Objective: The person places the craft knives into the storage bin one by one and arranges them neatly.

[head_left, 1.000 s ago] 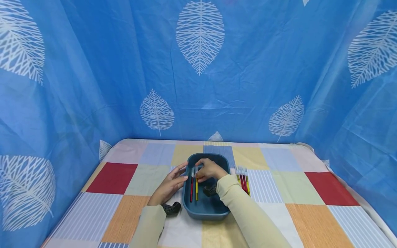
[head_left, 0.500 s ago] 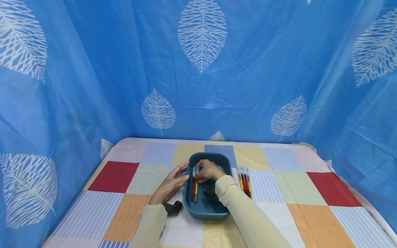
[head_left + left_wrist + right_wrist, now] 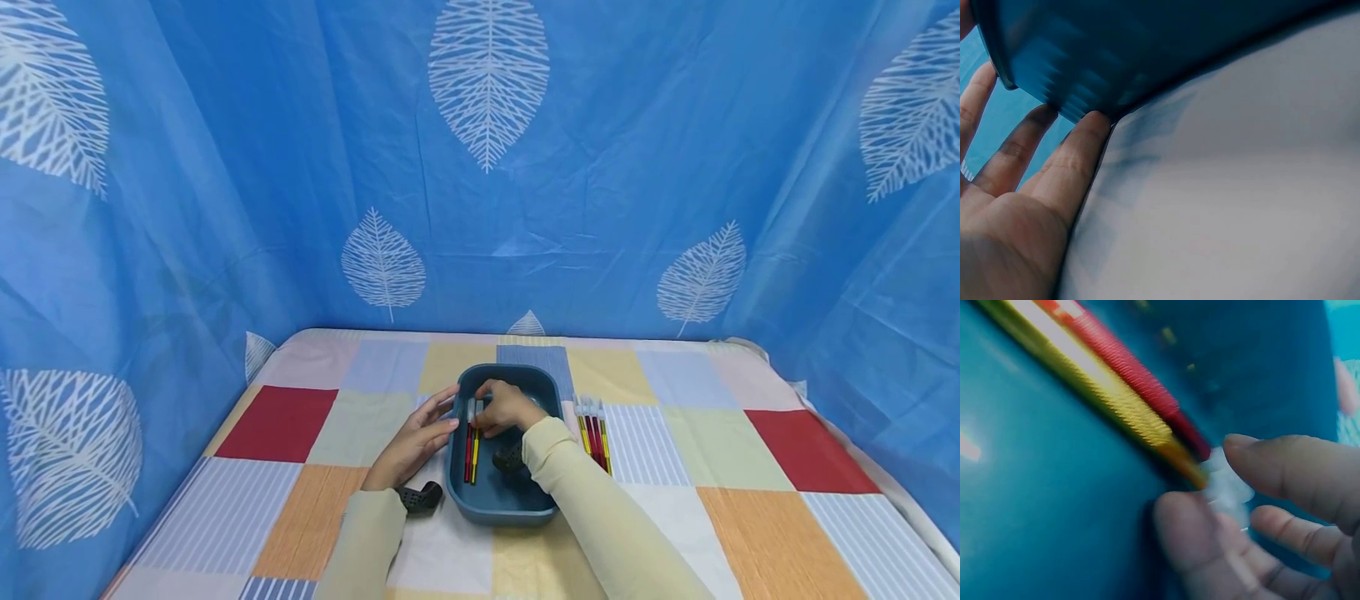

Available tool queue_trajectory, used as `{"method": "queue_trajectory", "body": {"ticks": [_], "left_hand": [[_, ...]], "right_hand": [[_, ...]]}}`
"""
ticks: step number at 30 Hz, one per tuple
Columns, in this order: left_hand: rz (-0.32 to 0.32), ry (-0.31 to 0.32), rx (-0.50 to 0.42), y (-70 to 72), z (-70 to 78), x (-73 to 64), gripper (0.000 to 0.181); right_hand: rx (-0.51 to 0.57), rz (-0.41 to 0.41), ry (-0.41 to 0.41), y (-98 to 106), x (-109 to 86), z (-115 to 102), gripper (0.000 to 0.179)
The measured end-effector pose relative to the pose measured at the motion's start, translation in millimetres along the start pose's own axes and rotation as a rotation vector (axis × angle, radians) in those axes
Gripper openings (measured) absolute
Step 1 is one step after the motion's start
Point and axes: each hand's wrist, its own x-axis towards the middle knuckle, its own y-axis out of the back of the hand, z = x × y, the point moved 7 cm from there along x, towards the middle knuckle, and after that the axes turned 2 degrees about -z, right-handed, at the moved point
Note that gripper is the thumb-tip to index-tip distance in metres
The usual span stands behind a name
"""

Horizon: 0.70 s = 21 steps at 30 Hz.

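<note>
Left of the tub (image 3: 504,518), on the patchwork cloth (image 3: 300,525), the left hand (image 3: 412,443) stood with its fingers nearly straight and spread wide; its fingertips touched the tub's outer left wall; a black wrist piece (image 3: 422,498) sat below that hand, just beside the tub's near left corner. Inside the tub, along its left wall, lay the red tool (image 3: 1129,365); just to its right, nearly parallel, lay the yellow tool (image 3: 1097,384); both had their pale, see-through caps (image 3: 1229,481) toward the tub's far end. The right hand (image 3: 507,408) reached into the tub from its right side, its grip narrow; thumb and forefinger curled round the cap end of the yellow tool, while the red one's cap lay so close that I could not tell whether the fingers touched it too; a second black piece (image 3: 510,457) showed at that wrist, over the tub's floor. Right of the tub, a row of capped tools (image 3: 597,437) lay side by side on the cloth, red ones between yellow ones.
</note>
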Motion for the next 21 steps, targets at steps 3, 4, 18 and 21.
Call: {"method": "queue_trajectory", "body": {"ticks": [3, 4, 18, 21], "left_hand": [[0.009, 0.002, -0.001, 0.0, 0.4, 1.0, 0.068], [0.011, 0.003, -0.002, 0.2, 0.3, 1.2, 0.069], [-0.006, 0.014, -0.014, 0.8, -1.9, 2.0, 0.070], [-0.005, 0.016, -0.010, 0.7, -2.4, 1.6, 0.069]], "right_hand": [[-0.016, -0.020, 0.005, 2.7, -4.8, -5.1, 0.054], [-0.022, -0.027, 0.007, 3.3, -6.1, -6.9, 0.053], [-0.071, -0.124, 0.158, 19.7, -17.9, -19.8, 0.043], [-0.079, -0.176, 0.214, 21.4, -24.1, -20.9, 0.044]]}}
